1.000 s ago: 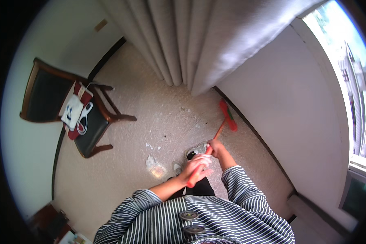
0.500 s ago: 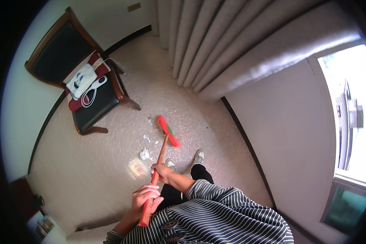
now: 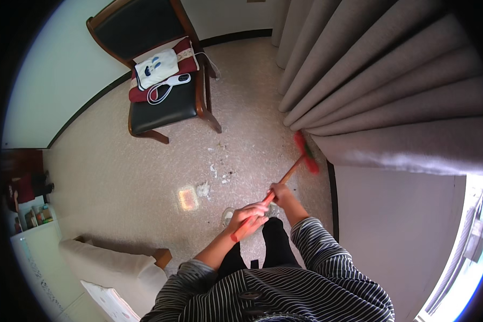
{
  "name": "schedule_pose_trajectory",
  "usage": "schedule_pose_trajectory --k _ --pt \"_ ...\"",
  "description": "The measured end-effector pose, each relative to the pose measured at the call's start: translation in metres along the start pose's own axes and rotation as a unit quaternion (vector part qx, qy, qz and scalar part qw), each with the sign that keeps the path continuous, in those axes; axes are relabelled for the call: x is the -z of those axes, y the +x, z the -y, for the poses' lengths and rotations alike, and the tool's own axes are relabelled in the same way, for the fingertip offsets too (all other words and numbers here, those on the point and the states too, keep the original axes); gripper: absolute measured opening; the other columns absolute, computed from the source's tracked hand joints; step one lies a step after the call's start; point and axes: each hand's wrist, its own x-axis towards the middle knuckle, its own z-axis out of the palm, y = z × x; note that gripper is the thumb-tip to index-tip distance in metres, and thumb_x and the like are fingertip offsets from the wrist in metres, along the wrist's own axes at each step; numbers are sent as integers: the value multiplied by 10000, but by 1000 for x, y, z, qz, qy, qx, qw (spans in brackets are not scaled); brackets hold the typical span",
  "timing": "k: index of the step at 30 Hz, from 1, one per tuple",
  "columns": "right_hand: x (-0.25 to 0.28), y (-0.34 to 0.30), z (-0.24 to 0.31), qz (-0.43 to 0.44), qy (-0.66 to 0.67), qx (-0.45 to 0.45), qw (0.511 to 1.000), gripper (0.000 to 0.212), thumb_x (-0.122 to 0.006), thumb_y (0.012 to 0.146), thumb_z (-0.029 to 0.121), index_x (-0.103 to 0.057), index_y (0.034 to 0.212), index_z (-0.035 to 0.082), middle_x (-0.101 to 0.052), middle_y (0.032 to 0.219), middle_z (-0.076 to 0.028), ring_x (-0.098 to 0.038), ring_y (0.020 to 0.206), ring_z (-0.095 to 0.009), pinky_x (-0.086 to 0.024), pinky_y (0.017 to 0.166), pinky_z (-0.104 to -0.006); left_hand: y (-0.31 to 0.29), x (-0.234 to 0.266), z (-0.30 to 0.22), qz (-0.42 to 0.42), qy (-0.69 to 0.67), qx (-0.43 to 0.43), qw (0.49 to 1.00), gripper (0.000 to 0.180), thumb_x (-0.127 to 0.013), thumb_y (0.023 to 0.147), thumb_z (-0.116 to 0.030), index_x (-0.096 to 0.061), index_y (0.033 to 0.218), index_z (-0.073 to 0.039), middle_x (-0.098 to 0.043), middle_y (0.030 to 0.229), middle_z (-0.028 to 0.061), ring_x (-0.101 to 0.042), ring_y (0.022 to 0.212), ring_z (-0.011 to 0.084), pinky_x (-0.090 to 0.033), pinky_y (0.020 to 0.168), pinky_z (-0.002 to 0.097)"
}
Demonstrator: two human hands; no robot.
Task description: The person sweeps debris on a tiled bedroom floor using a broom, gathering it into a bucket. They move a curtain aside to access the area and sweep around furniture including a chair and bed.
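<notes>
Broom (image 3: 291, 173) slants near-left to far-right, fingers of left hand (image 3: 250, 217) wrapped round its near end, right hand (image 3: 283, 195) gripping nearer the head (image 3: 307, 153), which sits by curtain (image 3: 365, 86), right of debris (image 3: 203, 189).

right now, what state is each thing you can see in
Left hand: closed around the broom
Right hand: closed around it, nearer its red head
Broom: slanted, head blurred
White debris: heaped and scattered on the floor
Chair: upright, loaded
White corded device: lying on the chair
Curtain: hanging in folds
</notes>
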Motion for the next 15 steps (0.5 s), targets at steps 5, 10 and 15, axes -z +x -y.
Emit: schedule_pose_trajectory --k 5,10,15 --pt "-65 -16 -56 68 -57 -86 992 92 -454 716 129 -482 715 41 -513 598 -81 -514 519 -197 -427 434 -312 -48 29 -31 -47 84 54 994 178 -661 613 2 -518 716 -26 -588 784 100 -566 858 247 -456 735 310" --pt "-130 -82 -80 169 -61 -157 971 74 -467 686 95 -493 716 33 -519 588 -76 -509 499 -171 -401 411 -295 -75 57 -105 -79 201 137 967 157 -666 602 -15 -538 692 -29 -584 762 98 -574 829 234 -464 707 301" --pt "-152 -126 -94 264 -29 -162 950 76 -482 697 102 -482 711 28 -514 586 -73 -509 499 -174 -424 431 -290 -92 76 -148 -58 227 142 962 181 -678 580 -15 -524 674 -31 -585 780 106 -573 835 249 -467 703 307"
